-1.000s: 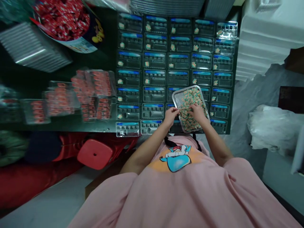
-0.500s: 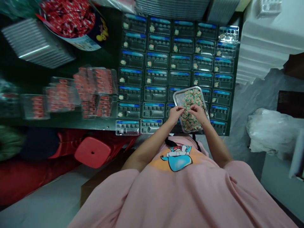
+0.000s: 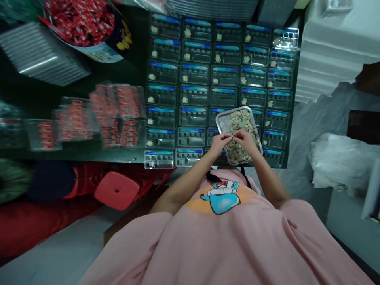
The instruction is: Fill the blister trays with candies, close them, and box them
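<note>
Live over the silvery tray [image 3: 224, 120], the left hand [image 3: 219, 143] and the right hand [image 3: 246, 141] are held nearly together at the fingertips; whether a piece is clamped there cannot be told. Some of the small orange-and-green pieces [image 3: 241, 117] in the tray are covered by the 2 hands. Several clear packs [image 3: 192, 117] with blue pens [image 3: 192, 109] are partly hidden beneath it. The bucket [image 3: 103, 53] is cut off above, its print too blurred to be read.

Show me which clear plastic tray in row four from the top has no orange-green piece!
The middle clear plastic tray, third from left: only its blue pen shows. The other four each show an orange-green piece too.
</note>
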`<control>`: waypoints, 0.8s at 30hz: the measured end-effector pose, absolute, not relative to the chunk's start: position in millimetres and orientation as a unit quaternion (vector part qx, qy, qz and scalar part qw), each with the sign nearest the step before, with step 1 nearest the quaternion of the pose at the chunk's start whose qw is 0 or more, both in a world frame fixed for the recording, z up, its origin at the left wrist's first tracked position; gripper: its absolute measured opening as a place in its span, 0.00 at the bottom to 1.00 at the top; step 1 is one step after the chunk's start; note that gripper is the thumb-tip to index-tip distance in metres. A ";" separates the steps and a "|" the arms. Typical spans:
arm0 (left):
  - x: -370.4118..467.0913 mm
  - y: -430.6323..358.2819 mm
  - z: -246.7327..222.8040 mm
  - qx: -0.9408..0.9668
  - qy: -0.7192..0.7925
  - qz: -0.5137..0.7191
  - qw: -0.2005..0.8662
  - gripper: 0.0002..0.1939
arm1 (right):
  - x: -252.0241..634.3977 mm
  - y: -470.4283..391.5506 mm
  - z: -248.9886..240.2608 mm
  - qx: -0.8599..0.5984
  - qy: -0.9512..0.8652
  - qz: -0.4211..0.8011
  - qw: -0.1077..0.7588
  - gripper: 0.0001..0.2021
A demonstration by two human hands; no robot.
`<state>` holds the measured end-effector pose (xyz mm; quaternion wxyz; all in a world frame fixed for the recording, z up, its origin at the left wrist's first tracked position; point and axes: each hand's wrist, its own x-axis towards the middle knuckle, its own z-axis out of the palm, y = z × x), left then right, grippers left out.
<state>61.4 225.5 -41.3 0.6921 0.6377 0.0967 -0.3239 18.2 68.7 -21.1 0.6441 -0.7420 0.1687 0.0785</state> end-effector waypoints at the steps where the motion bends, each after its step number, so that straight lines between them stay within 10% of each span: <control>1: 61.4 225.3 -41.6 0.632 0.109 -0.322 0.696 0.15 | 17.8 69.2 -19.7 -0.745 0.168 0.074 0.641 0.11; 18: 59.5 225.5 -39.3 0.590 0.157 -0.319 0.725 0.19 | 15.0 77.3 -15.1 -0.782 0.183 0.017 0.595 0.11; 24: 61.6 238.2 -41.9 0.629 0.158 -0.273 0.710 0.15 | 13.8 59.6 -14.6 -0.901 0.125 0.115 0.400 0.08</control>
